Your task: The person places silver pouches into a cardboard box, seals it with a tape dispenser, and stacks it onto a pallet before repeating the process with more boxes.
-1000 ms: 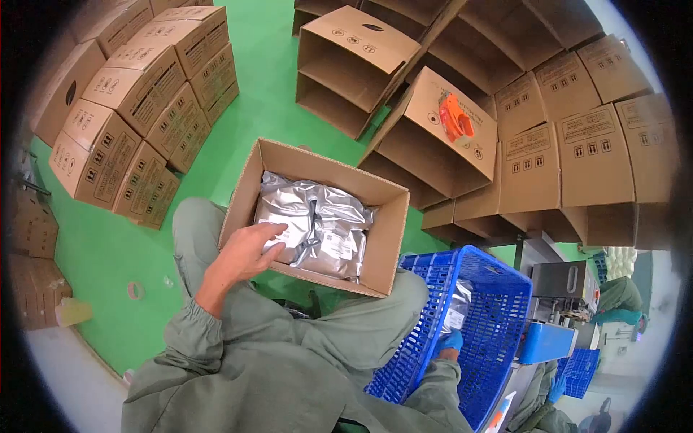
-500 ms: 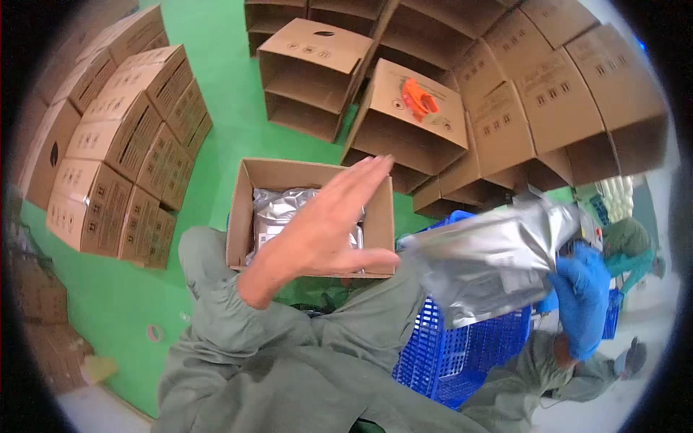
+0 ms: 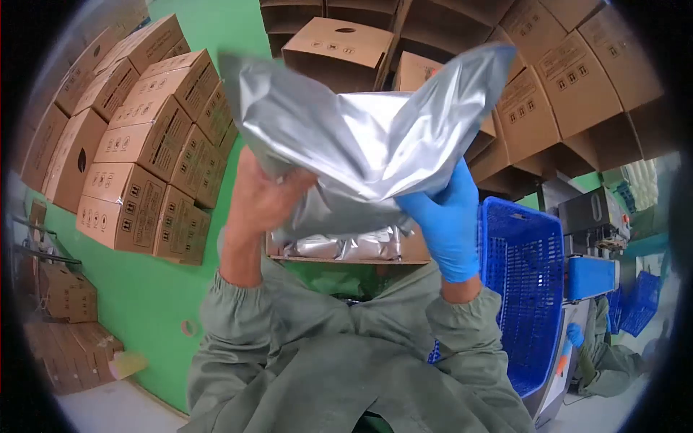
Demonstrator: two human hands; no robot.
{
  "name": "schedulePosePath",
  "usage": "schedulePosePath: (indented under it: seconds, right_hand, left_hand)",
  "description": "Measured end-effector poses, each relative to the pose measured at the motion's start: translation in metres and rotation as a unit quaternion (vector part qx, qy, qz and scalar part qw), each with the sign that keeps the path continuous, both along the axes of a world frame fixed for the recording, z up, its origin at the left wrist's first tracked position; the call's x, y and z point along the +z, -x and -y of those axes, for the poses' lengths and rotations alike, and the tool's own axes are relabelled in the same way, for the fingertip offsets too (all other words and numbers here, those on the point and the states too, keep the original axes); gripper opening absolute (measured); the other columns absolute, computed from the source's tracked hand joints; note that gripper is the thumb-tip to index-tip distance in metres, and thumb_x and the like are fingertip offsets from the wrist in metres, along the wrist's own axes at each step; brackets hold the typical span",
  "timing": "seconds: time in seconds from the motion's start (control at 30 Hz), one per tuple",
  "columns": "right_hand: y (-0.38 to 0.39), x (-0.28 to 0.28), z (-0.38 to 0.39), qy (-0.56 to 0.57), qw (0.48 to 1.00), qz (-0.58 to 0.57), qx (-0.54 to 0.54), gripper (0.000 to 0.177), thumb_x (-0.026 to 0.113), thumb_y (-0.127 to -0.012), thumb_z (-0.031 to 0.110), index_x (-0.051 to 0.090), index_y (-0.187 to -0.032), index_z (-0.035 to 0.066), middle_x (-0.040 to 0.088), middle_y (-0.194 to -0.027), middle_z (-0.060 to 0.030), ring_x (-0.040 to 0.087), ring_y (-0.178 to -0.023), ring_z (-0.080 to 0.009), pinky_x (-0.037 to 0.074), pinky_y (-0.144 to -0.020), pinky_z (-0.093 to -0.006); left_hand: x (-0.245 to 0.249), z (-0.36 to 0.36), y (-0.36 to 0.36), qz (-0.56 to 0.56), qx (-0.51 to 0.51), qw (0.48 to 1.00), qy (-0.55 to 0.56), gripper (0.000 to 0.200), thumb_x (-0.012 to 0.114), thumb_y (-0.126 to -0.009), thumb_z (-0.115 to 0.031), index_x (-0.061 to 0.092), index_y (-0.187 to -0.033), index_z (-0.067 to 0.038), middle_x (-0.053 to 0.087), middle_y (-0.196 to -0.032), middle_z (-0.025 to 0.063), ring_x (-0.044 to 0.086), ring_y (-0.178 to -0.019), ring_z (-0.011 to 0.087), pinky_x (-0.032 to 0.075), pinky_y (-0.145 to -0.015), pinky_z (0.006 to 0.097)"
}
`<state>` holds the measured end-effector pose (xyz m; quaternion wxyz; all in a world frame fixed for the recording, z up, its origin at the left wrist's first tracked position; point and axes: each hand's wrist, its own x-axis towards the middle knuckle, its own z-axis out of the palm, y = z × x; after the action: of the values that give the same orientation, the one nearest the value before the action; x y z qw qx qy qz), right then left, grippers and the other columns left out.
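A large silver foil bag (image 3: 361,144) is held up in front of me, its top corners flaring left and right. Bare, my left hand (image 3: 263,191) grips the bag's left side, with the fingertips partly hidden. On the right side, my right hand (image 3: 447,220) in a blue glove is closed on the bag's lower edge. Below and behind the bag stands an open cardboard box (image 3: 415,251), mostly covered by it. More silver foil bags (image 3: 354,247) show inside that box.
To my right stands a blue plastic basket (image 3: 523,289), with a machine (image 3: 595,216) beyond it. Stacked cartons (image 3: 137,144) fill the left; open cartons (image 3: 336,47) stand ahead. Another person's gloved hand (image 3: 574,334) is at the lower right. A tape roll (image 3: 189,327) lies on the green floor.
The foil bag has moved from above the basket on the right to the middle, over the box. My left hand, outstretched before, now grips it too. My view has shifted.
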<state>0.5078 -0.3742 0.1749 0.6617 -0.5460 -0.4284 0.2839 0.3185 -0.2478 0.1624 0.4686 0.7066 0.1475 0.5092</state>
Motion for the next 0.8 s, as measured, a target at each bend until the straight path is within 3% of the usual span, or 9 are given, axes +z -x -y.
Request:
schedulePosePath:
  seconds: [0.07,0.2,0.27,0.37,0.57,0.67,0.7,0.73,0.8]
  right_hand:
    - [0.012,-0.035,-0.020,-0.035,0.998,-0.043,-0.044,0.055,0.079,-0.074,0.010,0.052,-0.120,-0.001,0.062,-0.109,-0.0093,0.061,-0.097,-0.0137,0.050,-0.083,-0.0271]
    - [0.013,-0.201,-0.038,0.373,0.909,0.184,0.023,0.049,0.074,-0.081,0.028,0.058,-0.119,0.002,0.063,-0.110,-0.0161,0.065,-0.093,-0.0198,0.052,-0.081,-0.0313]
    - [0.014,-0.299,-0.006,0.238,0.889,0.390,0.040,0.050,0.069,-0.085,0.027,0.057,-0.127,0.004,0.063,-0.111,-0.0159,0.065,-0.095,-0.0224,0.052,-0.081,-0.0346]
    - [-0.002,-0.168,0.025,0.221,0.971,0.076,0.055,0.047,0.066,-0.089,0.018,0.053,-0.131,0.001,0.065,-0.115,-0.0130,0.062,-0.103,-0.0186,0.048,-0.091,-0.0307]
    - [-0.141,-0.110,0.153,0.224,0.931,0.116,-0.264,0.031,0.055,-0.095,0.009,0.057,-0.123,-0.006,0.065,-0.115,-0.0114,0.061,-0.104,-0.0181,0.046,-0.095,-0.0289]
    - [-0.217,-0.232,0.257,0.367,0.838,0.197,-0.352,0.047,0.060,-0.092,0.027,0.054,-0.126,-0.005,0.062,-0.122,-0.0167,0.058,-0.110,-0.0209,0.044,-0.097,-0.0333]
    - [-0.225,-0.254,0.284,0.434,0.872,0.051,-0.219,0.060,0.068,-0.086,0.034,0.049,-0.130,-0.003,0.062,-0.119,-0.0180,0.062,-0.103,-0.0235,0.048,-0.090,-0.0372]
    - [-0.235,-0.319,0.327,0.575,0.776,0.183,-0.182,0.064,0.071,-0.080,0.032,0.049,-0.130,-0.002,0.064,-0.117,-0.0206,0.065,-0.098,-0.0285,0.051,-0.085,-0.0387]
    - [-0.199,-0.348,0.352,0.570,0.814,0.066,-0.093,0.070,0.077,-0.073,0.039,0.055,-0.124,-0.003,0.068,-0.109,-0.0223,0.068,-0.094,-0.0337,0.052,-0.082,-0.0419]
  left_hand:
    - [-0.056,-0.026,0.000,-0.059,-0.007,0.995,0.076,0.028,0.070,-0.086,-0.014,0.060,-0.104,0.004,0.067,-0.083,0.0094,0.063,-0.078,0.0180,0.051,-0.072,0.0336]
    - [-0.179,-0.013,0.007,-0.429,0.225,0.859,0.163,0.054,0.070,-0.084,-0.021,0.047,-0.127,0.002,0.065,-0.104,0.0232,0.064,-0.097,0.0399,0.050,-0.085,0.0441]
    - [-0.258,-0.004,0.011,-0.564,0.210,0.798,-0.036,0.066,0.070,-0.082,-0.028,0.042,-0.132,0.003,0.061,-0.114,0.0268,0.059,-0.105,0.0435,0.048,-0.091,0.0467]
    - [-0.217,0.009,-0.017,-0.630,-0.006,0.776,-0.035,0.078,0.071,-0.080,-0.035,0.036,-0.140,0.000,0.056,-0.121,0.0314,0.057,-0.109,0.0441,0.049,-0.089,0.0485]
    - [-0.277,-0.023,-0.030,-0.779,-0.193,0.576,-0.157,0.103,0.081,-0.070,-0.033,0.020,-0.152,-0.017,0.026,-0.154,0.0201,0.037,-0.136,0.0383,0.043,-0.104,0.0467]
    - [-0.268,-0.040,-0.027,-0.763,-0.172,0.618,-0.078,0.112,0.083,-0.069,-0.032,0.012,-0.152,-0.006,0.027,-0.153,0.0221,0.043,-0.131,0.0399,0.045,-0.102,0.0473]
    - [-0.256,-0.035,-0.033,-0.785,-0.157,0.589,-0.110,0.112,0.083,-0.069,-0.032,0.013,-0.152,-0.007,0.028,-0.153,0.0223,0.047,-0.128,0.0383,0.046,-0.100,0.0463]
    - [-0.247,-0.026,-0.035,-0.806,-0.142,0.558,-0.138,0.112,0.083,-0.069,-0.032,0.013,-0.152,-0.008,0.029,-0.152,0.0226,0.051,-0.125,0.0367,0.047,-0.099,0.0452]
    - [-0.237,-0.016,-0.034,-0.795,-0.124,0.563,-0.191,0.106,0.081,-0.071,-0.032,0.015,-0.151,-0.009,0.037,-0.148,0.0221,0.057,-0.119,0.0359,0.049,-0.096,0.0449]
